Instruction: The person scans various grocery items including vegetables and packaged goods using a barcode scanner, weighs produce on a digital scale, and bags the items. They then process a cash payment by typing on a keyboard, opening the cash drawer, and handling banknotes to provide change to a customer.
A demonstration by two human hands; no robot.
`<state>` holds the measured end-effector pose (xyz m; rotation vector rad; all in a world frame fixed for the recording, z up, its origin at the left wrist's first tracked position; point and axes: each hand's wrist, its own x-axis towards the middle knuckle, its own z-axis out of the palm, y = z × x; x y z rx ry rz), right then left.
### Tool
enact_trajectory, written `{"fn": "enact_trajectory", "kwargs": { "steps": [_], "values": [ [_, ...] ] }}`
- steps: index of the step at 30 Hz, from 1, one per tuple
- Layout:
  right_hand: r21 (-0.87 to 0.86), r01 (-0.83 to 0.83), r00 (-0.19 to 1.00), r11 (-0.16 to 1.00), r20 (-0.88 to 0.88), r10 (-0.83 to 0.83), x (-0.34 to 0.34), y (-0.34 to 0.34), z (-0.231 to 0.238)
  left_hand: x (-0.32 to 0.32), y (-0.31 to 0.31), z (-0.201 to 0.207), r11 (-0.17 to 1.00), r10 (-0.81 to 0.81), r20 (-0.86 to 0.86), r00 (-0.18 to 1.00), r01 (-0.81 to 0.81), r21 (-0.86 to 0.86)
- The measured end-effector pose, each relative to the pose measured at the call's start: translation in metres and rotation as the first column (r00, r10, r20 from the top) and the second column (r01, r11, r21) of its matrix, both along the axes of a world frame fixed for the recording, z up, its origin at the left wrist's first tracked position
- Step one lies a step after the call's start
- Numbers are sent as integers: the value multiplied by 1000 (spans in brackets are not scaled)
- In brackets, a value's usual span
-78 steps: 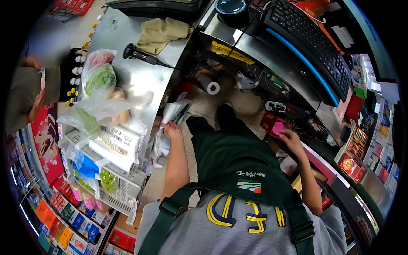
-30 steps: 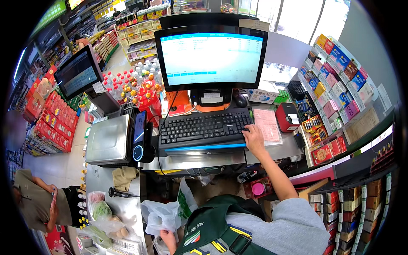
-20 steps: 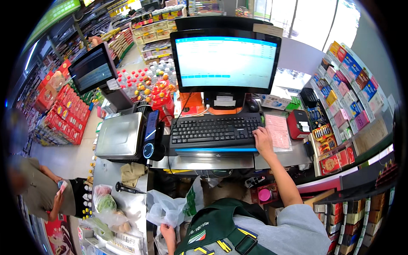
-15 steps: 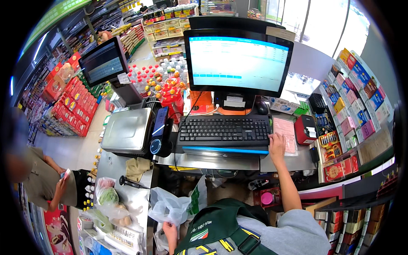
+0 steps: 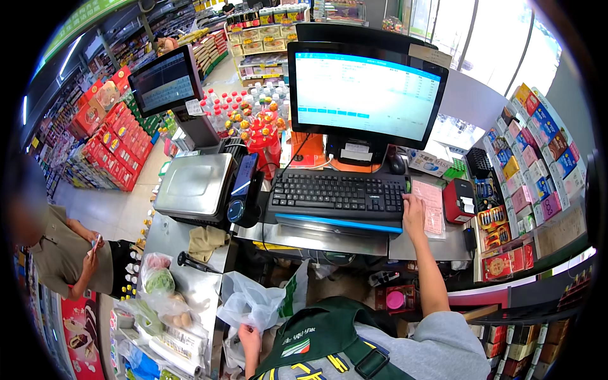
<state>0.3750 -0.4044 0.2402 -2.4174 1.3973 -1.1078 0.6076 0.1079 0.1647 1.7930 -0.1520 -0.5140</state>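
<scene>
My left hand (image 5: 250, 337) pinches the lower edge of a whitish plastic bag (image 5: 251, 302), which hangs beside the counter's edge. My right hand (image 5: 414, 214) rests at the right end of a black keyboard (image 5: 339, 192), its fingers reaching the edge of the number keys and holding nothing. Behind the keyboard stands a lit monitor (image 5: 367, 95). A pink printed sheet (image 5: 429, 206) lies right of the keyboard, next to my right hand. On the left counter, clear bags of produce (image 5: 159, 282) sit near a black handheld scanner (image 5: 197, 263).
A metal-topped scale (image 5: 194, 185) and a black payment device (image 5: 242, 190) stand left of the keyboard. A tan cloth (image 5: 207, 242) lies in front of them. At the right are a red receipt printer (image 5: 458, 201) and a product rack (image 5: 532, 152). A person (image 5: 69, 253) holding a phone stands beyond the left counter.
The whole view has shifted slightly, with the monitor and scale now further right in it. My left hand still grips the bag, and my right hand stays by the keyboard's right end.
</scene>
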Motion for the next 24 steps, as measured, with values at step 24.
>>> {"fn": "enact_trajectory", "kwargs": {
  "steps": [24],
  "values": [
    [27, 121, 986, 992, 113, -124, 57, 66, 15, 17, 38, 98, 962, 20, -77, 997, -40, -269]
  ]
}}
